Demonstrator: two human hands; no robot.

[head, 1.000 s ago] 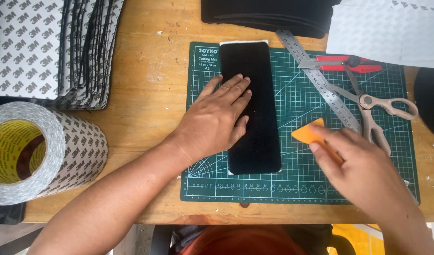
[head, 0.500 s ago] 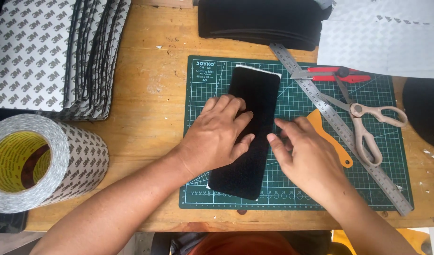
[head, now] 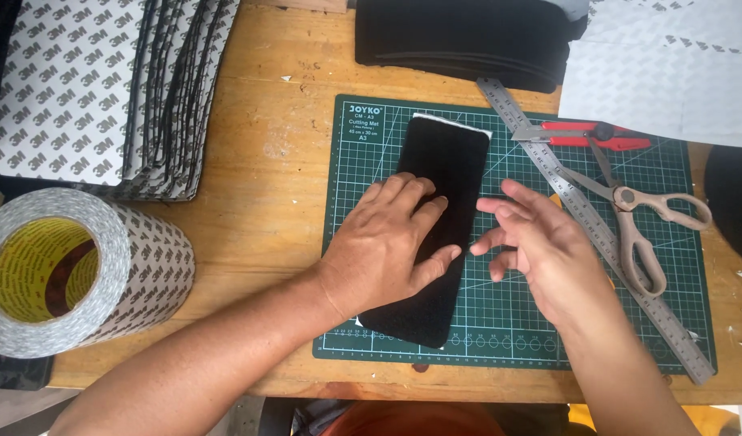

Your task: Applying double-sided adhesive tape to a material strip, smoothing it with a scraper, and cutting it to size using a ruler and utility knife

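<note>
Mid-frame on the mat [head: 669, 323], the left hand [head: 387, 242] presses flat on the black strip [head: 447, 161], long axis near vertical; the right hand [head: 540, 242] hovers just right, fingers spread, empty.

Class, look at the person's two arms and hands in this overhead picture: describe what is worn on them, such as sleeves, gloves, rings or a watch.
Both forearms are bare as far as the picture shows; no sleeve edge is in view. The left hand and the right hand wear no gloves. No ring, watch or bracelet shows on either.
</note>
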